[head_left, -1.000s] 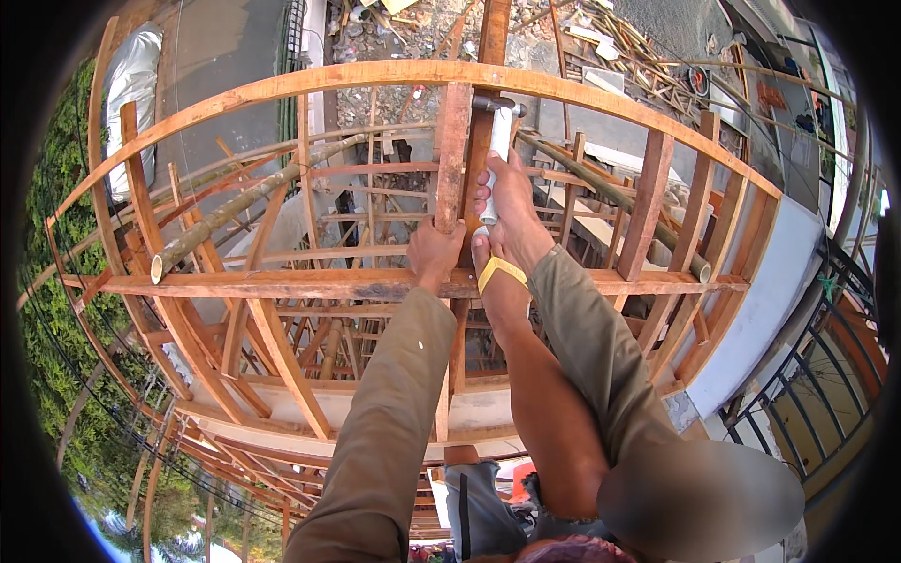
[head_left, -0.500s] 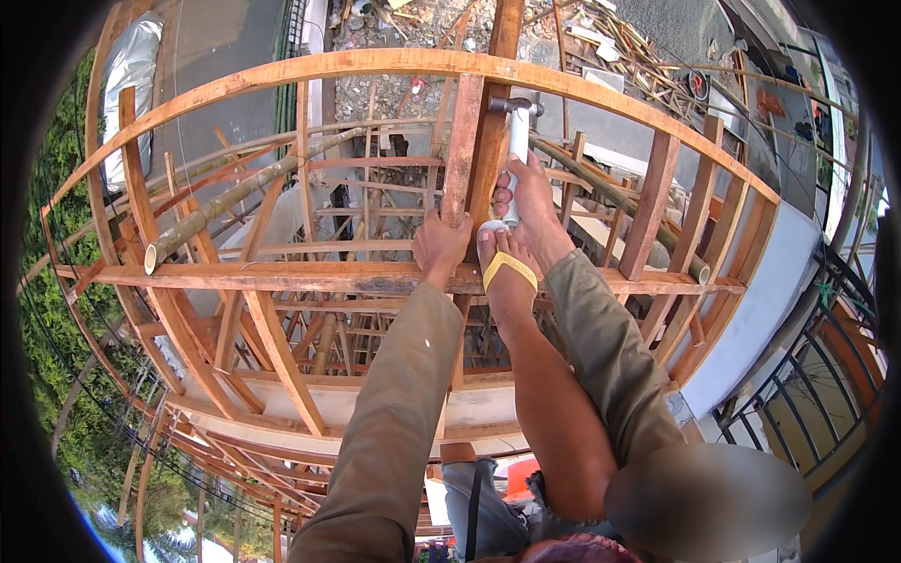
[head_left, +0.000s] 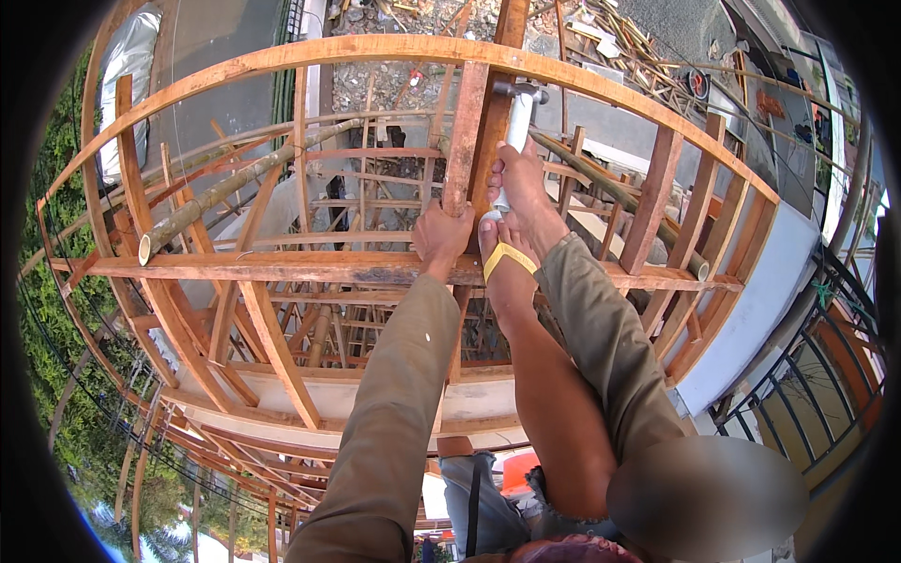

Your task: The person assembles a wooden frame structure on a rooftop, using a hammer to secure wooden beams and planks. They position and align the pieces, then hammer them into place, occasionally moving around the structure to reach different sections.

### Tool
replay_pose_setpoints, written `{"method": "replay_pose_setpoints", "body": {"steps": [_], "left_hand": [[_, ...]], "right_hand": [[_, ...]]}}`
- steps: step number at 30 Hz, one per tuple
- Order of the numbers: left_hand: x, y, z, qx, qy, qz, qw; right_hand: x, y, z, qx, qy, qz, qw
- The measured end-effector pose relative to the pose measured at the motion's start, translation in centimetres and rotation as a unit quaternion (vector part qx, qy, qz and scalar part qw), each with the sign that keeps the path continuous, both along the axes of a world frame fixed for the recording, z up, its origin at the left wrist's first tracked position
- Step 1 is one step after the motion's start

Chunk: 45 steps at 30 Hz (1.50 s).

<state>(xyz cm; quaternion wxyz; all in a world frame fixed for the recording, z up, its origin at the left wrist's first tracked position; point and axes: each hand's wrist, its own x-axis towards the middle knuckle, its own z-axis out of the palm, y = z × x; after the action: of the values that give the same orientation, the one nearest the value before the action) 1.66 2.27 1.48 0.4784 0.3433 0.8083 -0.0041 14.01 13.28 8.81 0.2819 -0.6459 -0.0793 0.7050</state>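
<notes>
My left hand (head_left: pixel 441 235) is closed around the lower end of an upright reddish wooden plank (head_left: pixel 465 131) that runs up to a curved top beam (head_left: pixel 282 58). My right hand (head_left: pixel 521 188) grips the white handle of a hammer (head_left: pixel 518 117), whose metal head sits beside the plank near the top beam. My foot (head_left: pixel 509 281), in a yellow-strapped sandal, rests on the horizontal beam (head_left: pixel 282 267) just below both hands. Both sleeves are olive-brown.
I am high on an open timber frame. A bamboo pole (head_left: pixel 235 188) slants across on the left. More slats and rubble-strewn ground lie far below. A black metal railing (head_left: pixel 807 375) and white ledge are at the right, trees at the left.
The hammer and my right hand have shifted slightly up and to the right along the plank. My left hand keeps its hold on the plank.
</notes>
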Motion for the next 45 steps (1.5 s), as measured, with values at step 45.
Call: {"method": "replay_pose_setpoints", "body": {"steps": [45], "left_hand": [[1.9, 3.0, 6.2, 0.089, -0.470, 0.593, 0.648]], "right_hand": [[1.6, -8.5, 2.4, 0.094, -0.036, 0.096, 0.990]]}}
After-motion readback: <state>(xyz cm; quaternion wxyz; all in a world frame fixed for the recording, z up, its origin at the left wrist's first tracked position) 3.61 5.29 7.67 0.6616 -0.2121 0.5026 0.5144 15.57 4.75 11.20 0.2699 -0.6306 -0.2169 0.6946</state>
